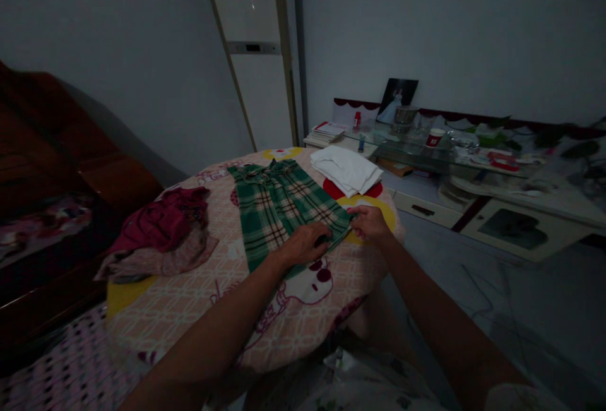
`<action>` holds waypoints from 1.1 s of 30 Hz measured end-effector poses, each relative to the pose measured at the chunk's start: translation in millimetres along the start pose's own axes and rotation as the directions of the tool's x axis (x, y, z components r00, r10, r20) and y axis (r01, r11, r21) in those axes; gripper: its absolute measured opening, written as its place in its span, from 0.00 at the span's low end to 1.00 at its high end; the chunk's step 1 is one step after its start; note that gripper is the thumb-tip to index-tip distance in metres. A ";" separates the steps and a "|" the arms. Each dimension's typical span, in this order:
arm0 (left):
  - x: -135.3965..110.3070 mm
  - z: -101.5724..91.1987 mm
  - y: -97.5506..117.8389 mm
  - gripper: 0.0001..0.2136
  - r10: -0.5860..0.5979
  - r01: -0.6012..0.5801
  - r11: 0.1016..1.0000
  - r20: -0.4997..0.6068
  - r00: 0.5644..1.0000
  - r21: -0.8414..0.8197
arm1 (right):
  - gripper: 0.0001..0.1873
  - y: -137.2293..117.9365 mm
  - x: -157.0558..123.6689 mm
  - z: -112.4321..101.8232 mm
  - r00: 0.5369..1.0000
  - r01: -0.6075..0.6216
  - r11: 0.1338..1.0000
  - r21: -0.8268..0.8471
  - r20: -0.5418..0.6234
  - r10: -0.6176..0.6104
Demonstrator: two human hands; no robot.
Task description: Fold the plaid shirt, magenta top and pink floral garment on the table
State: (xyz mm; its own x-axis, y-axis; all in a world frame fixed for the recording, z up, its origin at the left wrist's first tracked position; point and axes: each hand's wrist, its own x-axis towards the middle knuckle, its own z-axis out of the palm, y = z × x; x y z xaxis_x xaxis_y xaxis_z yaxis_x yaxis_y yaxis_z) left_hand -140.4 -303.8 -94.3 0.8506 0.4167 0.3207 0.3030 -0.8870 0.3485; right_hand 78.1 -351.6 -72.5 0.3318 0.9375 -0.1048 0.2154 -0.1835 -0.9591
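Note:
A green plaid shirt [279, 206] lies spread flat on a table covered with a pink patterned cloth [199, 297]. My left hand [305, 244] rests on the shirt's near hem, fingers curled down on the fabric. My right hand [369, 221] pinches the shirt's right near edge. A folded white garment [348, 170] lies at the table's far right, beyond the shirt. A heap of dark red and pinkish clothes [163, 234] sits at the table's left.
A dark red sofa [57, 165] stands to the left. A tall white air conditioner [255, 51] stands in the corner. A low glass-topped cabinet [473, 171] at right holds a photo, cups and clutter. Grey floor [521, 310] lies to the right.

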 end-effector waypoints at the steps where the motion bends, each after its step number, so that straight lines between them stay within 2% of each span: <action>1: 0.2 -0.3 3.5 0.09 -0.009 0.009 0.999 0.010 1.000 0.035 | 0.23 -0.5 0.5 0.8 1.000 -0.002 1.000 0.021 -0.008 0.002; 4: 2.8 0.7 14.1 0.16 -0.020 0.013 0.989 0.045 0.999 0.148 | 0.21 -1.4 3.1 3.4 1.000 -0.004 0.997 0.071 -0.018 0.005; 8: 7.7 5.9 23.0 0.18 -0.092 0.081 0.968 0.036 0.995 0.236 | 0.16 -4.6 5.4 7.8 1.000 0.009 0.983 0.182 -0.009 -0.008; 12: 9.7 10.9 23.4 0.11 -0.156 0.152 0.958 -0.004 0.988 0.241 | 0.15 -9.7 6.7 13.0 0.999 0.041 0.965 0.258 -0.020 -0.037; 18: 7.5 9.5 19.2 0.04 -0.172 0.178 0.970 -0.049 0.984 0.167 | 0.15 -9.5 7.1 12.5 0.999 0.051 0.975 0.217 -0.029 -0.046; 20: 6.1 6.4 18.6 0.05 -0.140 0.143 0.984 -0.042 0.989 0.105 | 0.15 -7.0 6.3 7.0 1.000 0.030 0.991 0.133 -0.002 -0.030; 23: 3.5 0.0 17.4 0.05 -0.054 0.054 0.998 -0.001 0.999 -0.017 | 0.10 -3.6 6.6 -6.1 1.000 0.020 0.987 -0.158 -0.001 -0.020; 25: 1.6 -5.4 15.4 0.05 -0.041 0.043 0.992 0.024 0.999 -0.118 | 0.06 -2.5 8.8 -15.7 0.988 0.105 0.925 -0.366 -0.070 -0.140; 28: -1.2 -14.0 9.3 0.10 -0.136 0.133 0.967 0.001 0.991 -0.217 | 0.08 -1.8 14.0 -24.9 0.922 0.264 0.801 -0.537 -0.105 -0.373; 31: -3.8 -18.7 1.4 0.05 -0.172 0.163 0.957 -0.018 0.985 -0.240 | 0.09 1.7 17.9 -24.9 0.894 0.331 0.728 -0.600 -0.049 -0.446; 33: -5.0 -17.4 -2.7 0.09 -0.124 0.124 0.971 0.010 0.992 -0.206 | 0.08 6.6 18.6 -21.9 0.904 0.336 0.694 -0.636 0.010 -0.428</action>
State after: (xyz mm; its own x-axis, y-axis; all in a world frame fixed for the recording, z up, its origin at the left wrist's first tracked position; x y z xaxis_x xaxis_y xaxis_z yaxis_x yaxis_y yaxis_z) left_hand -153.0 -300.1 -81.6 0.8108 0.5215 0.2660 0.3109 -0.7686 0.5591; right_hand 105.8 -341.8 -75.0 0.1984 0.9287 0.3133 0.8455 -0.0005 -0.5340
